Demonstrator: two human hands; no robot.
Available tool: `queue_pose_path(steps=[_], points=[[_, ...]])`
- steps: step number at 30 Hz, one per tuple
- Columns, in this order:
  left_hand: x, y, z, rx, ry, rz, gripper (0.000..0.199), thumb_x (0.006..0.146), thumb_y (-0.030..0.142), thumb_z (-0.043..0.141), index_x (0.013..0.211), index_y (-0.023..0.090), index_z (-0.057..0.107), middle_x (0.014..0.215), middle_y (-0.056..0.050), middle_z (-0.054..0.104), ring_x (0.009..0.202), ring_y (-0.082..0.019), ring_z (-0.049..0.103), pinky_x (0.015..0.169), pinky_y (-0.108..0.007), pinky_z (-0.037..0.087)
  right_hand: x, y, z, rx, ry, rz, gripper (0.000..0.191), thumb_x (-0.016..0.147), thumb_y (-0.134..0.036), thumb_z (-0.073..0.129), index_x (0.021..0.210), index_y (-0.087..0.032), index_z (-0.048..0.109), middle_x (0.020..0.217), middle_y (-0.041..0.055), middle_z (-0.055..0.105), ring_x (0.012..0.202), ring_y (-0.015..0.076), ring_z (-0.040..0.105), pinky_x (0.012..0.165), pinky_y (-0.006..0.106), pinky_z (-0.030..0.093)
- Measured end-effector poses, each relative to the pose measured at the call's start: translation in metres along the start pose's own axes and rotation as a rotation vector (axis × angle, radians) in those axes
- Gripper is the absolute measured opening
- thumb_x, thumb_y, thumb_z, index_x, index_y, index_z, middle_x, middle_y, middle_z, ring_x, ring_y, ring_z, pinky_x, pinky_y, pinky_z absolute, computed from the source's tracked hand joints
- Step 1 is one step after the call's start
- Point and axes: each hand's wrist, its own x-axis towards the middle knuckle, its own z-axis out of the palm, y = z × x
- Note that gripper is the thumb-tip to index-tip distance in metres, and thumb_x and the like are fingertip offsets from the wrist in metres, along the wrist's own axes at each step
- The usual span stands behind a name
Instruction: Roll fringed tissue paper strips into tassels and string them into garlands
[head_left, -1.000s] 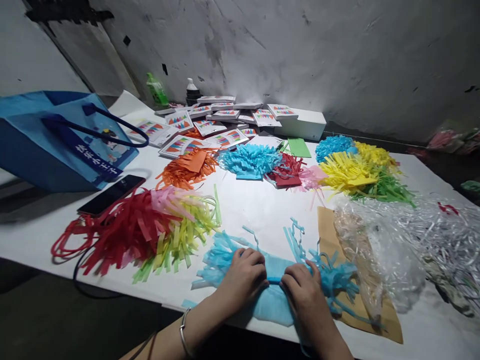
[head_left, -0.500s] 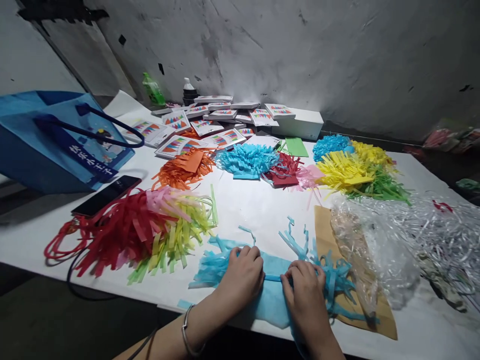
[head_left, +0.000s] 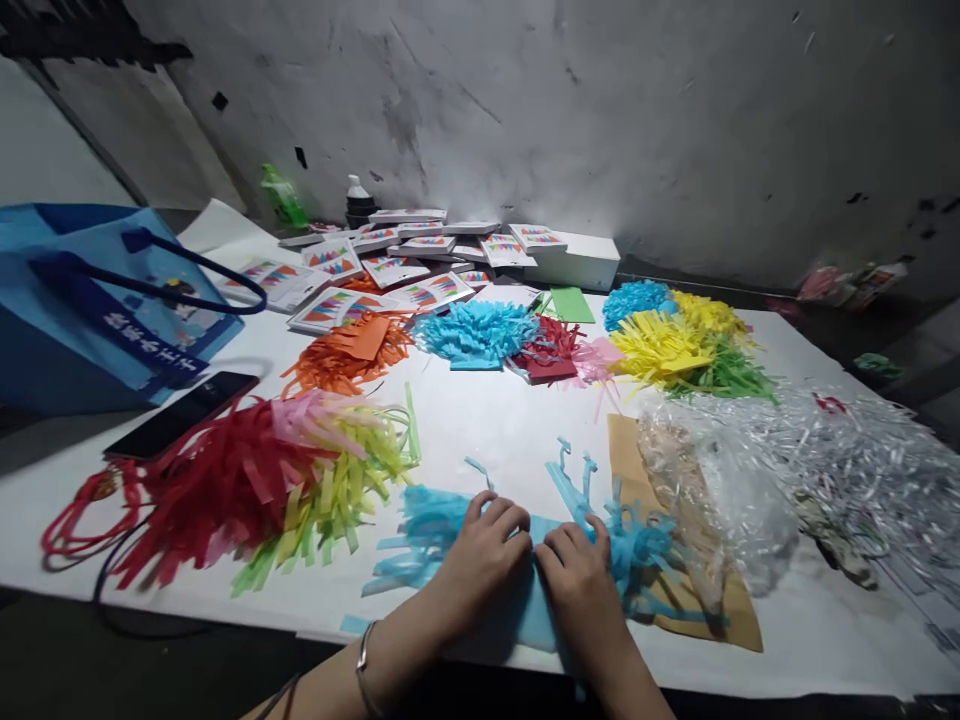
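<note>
A blue fringed tissue paper point(head_left: 536, 605) lies at the front edge of the white table, its cut strips spreading out to both sides. My left hand point(head_left: 487, 555) has its fingers bent down on the middle of the paper. Close beside it on the right, my right hand point(head_left: 581, 570) pinches the same paper, thumb near the left hand's fingers. The fingertips of both hands are partly hidden. Loose blue strips curl up behind the right hand.
Red, pink and yellow-green fringes point(head_left: 247, 470) lie left, beside a phone point(head_left: 182, 414) and a blue bag point(head_left: 82, 320). Printed packs point(head_left: 337, 308) and colored tassels point(head_left: 480, 335) line the back. Brown paper point(head_left: 626, 460), clear plastic point(head_left: 750, 520) and silver strips point(head_left: 885, 470) lie right.
My hands have come closer together over the blue paper, covering the folded band that showed between them. The whole view has shifted slightly.
</note>
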Motion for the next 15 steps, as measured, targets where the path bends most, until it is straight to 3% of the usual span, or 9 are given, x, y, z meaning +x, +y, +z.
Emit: queue_pose_path(steps=[4,7,11,13,15], points=[[-0.011,0.014,0.001,-0.150,0.052,0.079,0.019,0.091,0.007,0.054,0.103,0.018,0.063,0.101,-0.008,0.068,0.093,-0.023,0.059,0.085,-0.036,0.049,0.013,0.002,-0.004,-0.021,0.140,0.113,0.025,0.101,-0.016,0.041,0.086,-0.022,0.060,0.082,0.0003,0.064,0.082,0.0180,0.060,0.102,0.045,0.034],[-0.016,0.010,0.008,-0.118,-0.007,0.020,0.038,0.082,0.011,0.064,0.118,0.020,0.060,0.120,-0.012,0.066,0.110,-0.031,0.059,0.090,-0.042,0.053,0.018,0.013,-0.025,-0.049,0.326,0.266,0.019,0.103,-0.020,0.040,0.097,-0.021,0.058,0.088,0.0021,0.068,0.085,0.0173,0.065,0.091,0.036,0.046],[-0.017,-0.018,0.019,-0.112,-0.049,-0.003,0.037,0.079,0.017,0.070,0.114,0.027,0.062,0.124,-0.009,0.066,0.110,-0.031,0.063,0.091,-0.043,0.057,-0.005,0.044,-0.088,-0.153,0.603,0.477,0.021,0.105,-0.025,0.037,0.097,-0.021,0.056,0.079,0.0019,0.068,0.067,0.0153,0.067,0.059,0.025,0.050],[-0.016,-0.034,0.022,-0.091,0.009,0.039,0.035,0.080,0.021,0.070,0.113,0.027,0.063,0.119,-0.009,0.069,0.105,-0.030,0.067,0.087,-0.041,0.059,-0.031,0.060,-0.130,-0.241,0.707,0.532,0.027,0.105,-0.029,0.034,0.095,-0.022,0.058,0.071,0.0016,0.065,0.057,0.0167,0.063,0.054,0.029,0.048],[-0.012,-0.044,0.019,-0.070,0.096,0.083,0.027,0.082,0.025,0.068,0.109,0.027,0.066,0.114,-0.009,0.072,0.097,-0.029,0.070,0.080,-0.039,0.061,-0.059,0.072,-0.171,-0.312,0.723,0.541,0.033,0.105,-0.033,0.031,0.102,-0.022,0.062,0.070,0.0041,0.066,0.062,0.0214,0.065,0.058,0.034,0.049]])
